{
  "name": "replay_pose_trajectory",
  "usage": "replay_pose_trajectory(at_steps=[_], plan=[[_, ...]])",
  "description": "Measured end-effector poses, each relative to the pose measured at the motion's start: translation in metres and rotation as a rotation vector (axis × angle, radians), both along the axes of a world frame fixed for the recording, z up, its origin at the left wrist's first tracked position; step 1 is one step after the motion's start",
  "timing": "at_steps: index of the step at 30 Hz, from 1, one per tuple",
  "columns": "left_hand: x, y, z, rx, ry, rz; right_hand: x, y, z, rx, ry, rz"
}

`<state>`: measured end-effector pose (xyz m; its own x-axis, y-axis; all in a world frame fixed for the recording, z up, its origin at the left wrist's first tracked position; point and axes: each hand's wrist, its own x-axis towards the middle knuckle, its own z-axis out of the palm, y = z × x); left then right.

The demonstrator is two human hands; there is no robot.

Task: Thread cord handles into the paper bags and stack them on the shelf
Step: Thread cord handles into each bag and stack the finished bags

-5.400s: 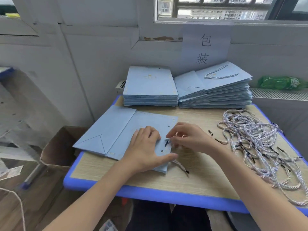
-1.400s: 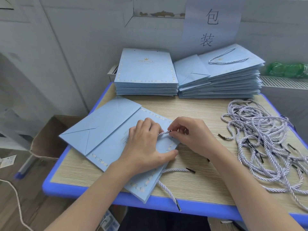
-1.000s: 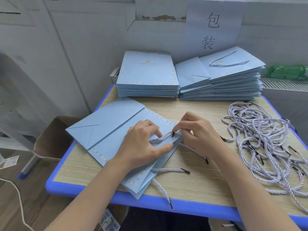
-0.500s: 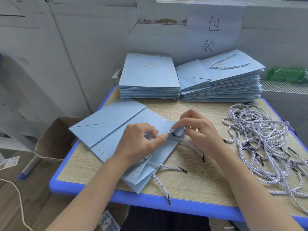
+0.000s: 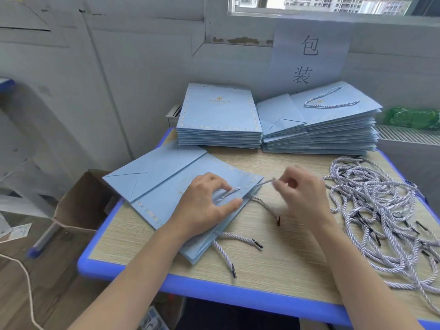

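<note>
Paper bag [image 5: 166,186] under left hand [image 5: 202,206]; right hand [image 5: 300,194] pinches cord [image 5: 264,182]

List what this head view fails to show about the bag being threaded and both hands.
- Right hand: motion-blurred, so its grip on the cord is unclear.
- Holes in the paper bag: covered by the left hand, which presses it down.
- Bag's near corner: hidden under the left forearm.
- Loose cord pile: cut off by the right edge.

Packing workroom: stacked bags [image 5: 220,115], cord pile [image 5: 381,210].
</note>
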<state>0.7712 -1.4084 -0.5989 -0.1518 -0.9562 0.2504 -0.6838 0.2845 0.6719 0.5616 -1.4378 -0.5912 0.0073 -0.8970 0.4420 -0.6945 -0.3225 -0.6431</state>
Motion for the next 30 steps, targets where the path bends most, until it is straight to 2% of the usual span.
replay_pose_trajectory(at_steps=[2, 4, 6, 10, 13, 18, 20, 24, 26, 30], plan=[[0.002, -0.002, -0.002, -0.006, -0.060, -0.018, -0.010, -0.004, 0.002, 0.114, 0.040, -0.182], [0.002, -0.002, -0.004, -0.019, -0.096, -0.014, -0.007, -0.003, -0.002, 0.239, 0.213, -0.214], [-0.001, -0.002, -0.002, 0.006, -0.055, 0.001, 0.000, 0.002, -0.007, 0.240, 0.254, -0.178], [-0.009, 0.002, 0.002, 0.012, 0.067, -0.011, 0.009, 0.011, -0.006, 0.189, 0.124, 0.071], [-0.009, 0.004, 0.004, 0.010, 0.173, 0.015, 0.021, 0.023, -0.006, 0.189, 0.236, 0.221], [-0.015, 0.025, 0.016, -0.094, 0.322, -0.008, 0.034, 0.041, -0.002, 0.231, 0.300, 0.106], [-0.020, 0.031, 0.036, -0.136, 0.397, -0.006, 0.031, 0.045, 0.015, 0.353, 0.163, 0.100], [-0.031, 0.020, 0.087, -0.162, 0.689, 0.008, 0.027, 0.051, 0.072, 0.533, -0.453, 0.328], [-0.042, 0.013, 0.114, -0.158, 0.762, -0.005, 0.030, 0.045, 0.103, 0.487, -0.575, 0.384], [-0.053, -0.008, 0.160, -0.100, 0.946, -0.024, 0.040, 0.021, 0.158, 0.351, -0.649, 0.328]])
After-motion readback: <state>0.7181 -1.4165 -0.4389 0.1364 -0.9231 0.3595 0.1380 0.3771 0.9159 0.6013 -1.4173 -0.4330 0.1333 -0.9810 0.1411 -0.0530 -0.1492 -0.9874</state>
